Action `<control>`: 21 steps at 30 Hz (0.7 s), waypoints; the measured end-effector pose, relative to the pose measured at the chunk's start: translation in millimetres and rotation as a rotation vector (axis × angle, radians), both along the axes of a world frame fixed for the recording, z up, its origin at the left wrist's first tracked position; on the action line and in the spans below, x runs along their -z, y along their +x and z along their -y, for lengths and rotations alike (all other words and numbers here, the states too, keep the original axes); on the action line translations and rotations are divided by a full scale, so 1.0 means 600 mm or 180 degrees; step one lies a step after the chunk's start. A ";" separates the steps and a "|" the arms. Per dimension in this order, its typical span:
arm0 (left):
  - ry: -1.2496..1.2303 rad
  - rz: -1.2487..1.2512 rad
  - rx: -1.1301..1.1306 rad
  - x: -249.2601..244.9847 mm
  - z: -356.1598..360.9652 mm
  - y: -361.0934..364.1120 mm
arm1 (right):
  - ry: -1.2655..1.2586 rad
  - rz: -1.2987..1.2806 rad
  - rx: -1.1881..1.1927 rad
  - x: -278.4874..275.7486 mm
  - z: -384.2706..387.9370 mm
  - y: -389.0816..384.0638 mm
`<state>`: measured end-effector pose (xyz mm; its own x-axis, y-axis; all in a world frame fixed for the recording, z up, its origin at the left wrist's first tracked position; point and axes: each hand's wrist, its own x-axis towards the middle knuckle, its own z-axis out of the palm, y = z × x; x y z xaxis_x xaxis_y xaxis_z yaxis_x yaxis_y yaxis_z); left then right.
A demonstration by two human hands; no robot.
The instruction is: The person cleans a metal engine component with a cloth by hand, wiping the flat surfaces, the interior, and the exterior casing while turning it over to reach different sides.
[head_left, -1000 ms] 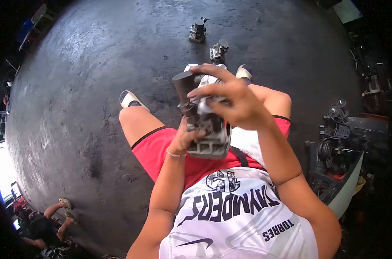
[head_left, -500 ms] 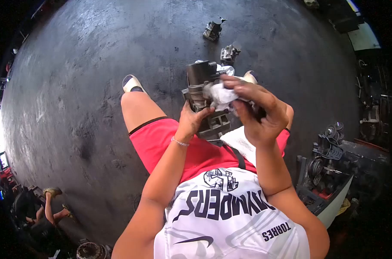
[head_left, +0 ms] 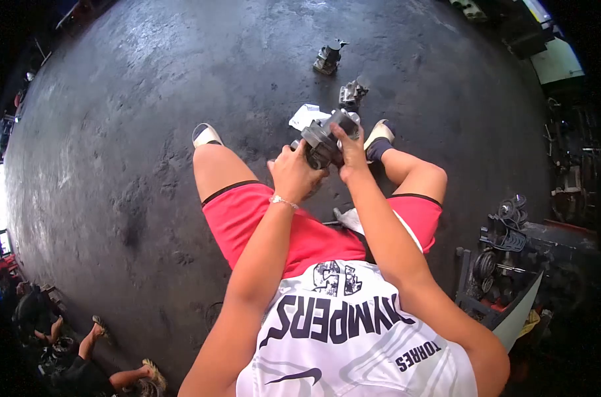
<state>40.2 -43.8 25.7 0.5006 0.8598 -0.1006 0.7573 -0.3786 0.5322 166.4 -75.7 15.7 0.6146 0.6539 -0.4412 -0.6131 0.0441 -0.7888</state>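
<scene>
A grey and black metal engine part (head_left: 319, 140) with a dark cylindrical housing is held out over the floor between my knees, tilted to the right. My left hand (head_left: 296, 171) is closed around its near left side. My right hand (head_left: 348, 149) grips the right end, with the thumb over the cylindrical housing. A white cloth or sheet of paper (head_left: 307, 117) lies on the floor just beyond the part. On my lap, partly behind my right forearm, is a white rag (head_left: 349, 217).
Two similar metal parts, one nearer (head_left: 352, 94) and one farther (head_left: 327, 58), stand on the dark floor ahead. A bin of greasy metal parts (head_left: 495, 281) is at my right. At lower left, a co-worker's legs (head_left: 92, 337) show beside more dark clutter.
My right hand has stopped wiping with the white rag and now grips the part. The part has moved forward, away from my lap, and tipped from upright toward the right.
</scene>
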 end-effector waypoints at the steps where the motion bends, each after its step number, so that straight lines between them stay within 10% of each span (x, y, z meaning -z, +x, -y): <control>1: 0.0070 0.0002 0.0189 0.011 -0.002 0.003 | 0.0001 0.0024 -0.0002 0.008 0.010 0.004; 12: 0.1749 -0.0498 0.1451 -0.081 0.001 0.036 | 0.1302 -0.1290 0.0026 0.025 0.071 0.024; 14: 0.1234 0.0457 0.1488 -0.189 -0.007 0.008 | 0.1691 -0.1762 -0.0062 0.018 0.069 0.036; 17: -0.0136 0.2676 0.0371 -0.123 -0.067 -0.025 | 0.1898 -0.1946 -0.0209 -0.018 0.061 0.044; 19: -0.3324 0.3458 -0.1175 -0.033 -0.080 -0.034 | 0.1954 -0.1976 -0.0504 -0.034 0.063 0.046; 21: -0.5808 0.4139 -0.0809 0.018 -0.049 -0.026 | 0.1913 -0.1816 -0.0702 -0.058 0.056 0.046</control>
<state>24.6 -14.2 15.1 0.8581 0.2958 -0.4197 -0.2417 0.9539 0.1779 193.9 -109.1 50.6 0.2354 0.9542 -0.1846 -0.9527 0.1890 -0.2379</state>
